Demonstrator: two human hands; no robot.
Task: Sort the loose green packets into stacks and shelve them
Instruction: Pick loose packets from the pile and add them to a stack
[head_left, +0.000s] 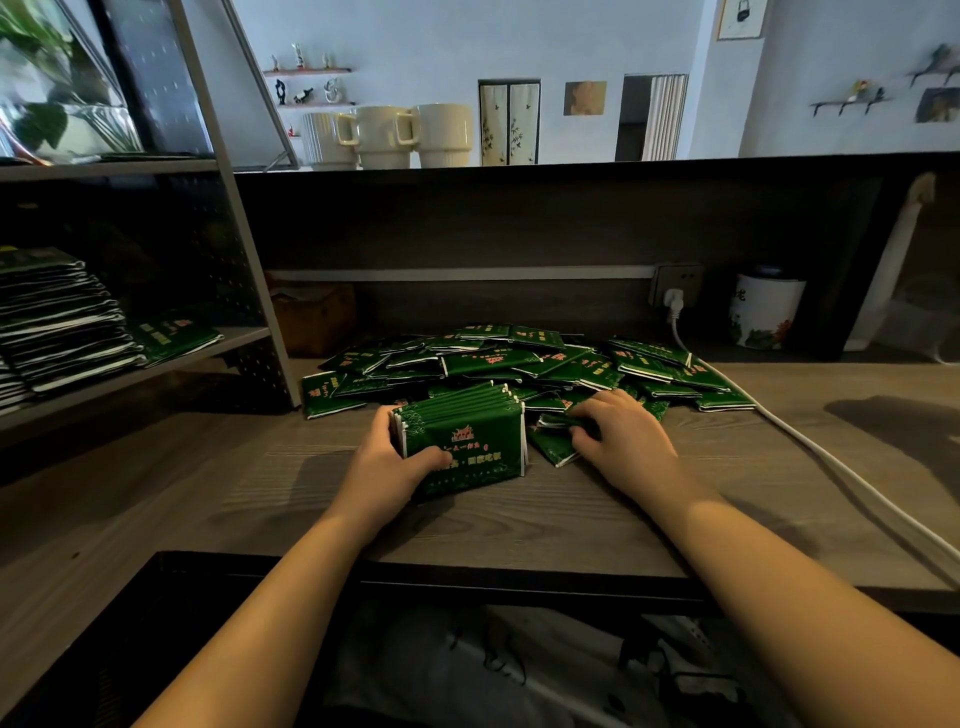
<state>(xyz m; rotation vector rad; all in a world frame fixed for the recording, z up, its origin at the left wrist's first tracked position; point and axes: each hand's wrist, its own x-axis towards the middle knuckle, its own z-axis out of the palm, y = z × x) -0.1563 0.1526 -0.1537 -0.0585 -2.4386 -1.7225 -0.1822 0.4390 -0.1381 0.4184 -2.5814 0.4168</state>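
Note:
A heap of loose green packets (524, 364) covers the back middle of the wooden counter (260, 493). My left hand (387, 457) grips a stack of green packets (467, 441) standing on edge in front of the heap, thumb across its printed face. My right hand (618, 436) is just to the right, its fingers curled round a loose green packet (553, 444) at the heap's front edge. On the metal shelf (208, 348) at the left sit tall stacks of packets (62, 322) and a short pile of packets (174, 335).
A white power cable (810, 441) runs from the wall socket (675, 286) across the counter's right side. A white tin (763, 312) stands at the back right, a brown box (311, 317) at the back left. Cream mugs (387, 136) line the ledge above.

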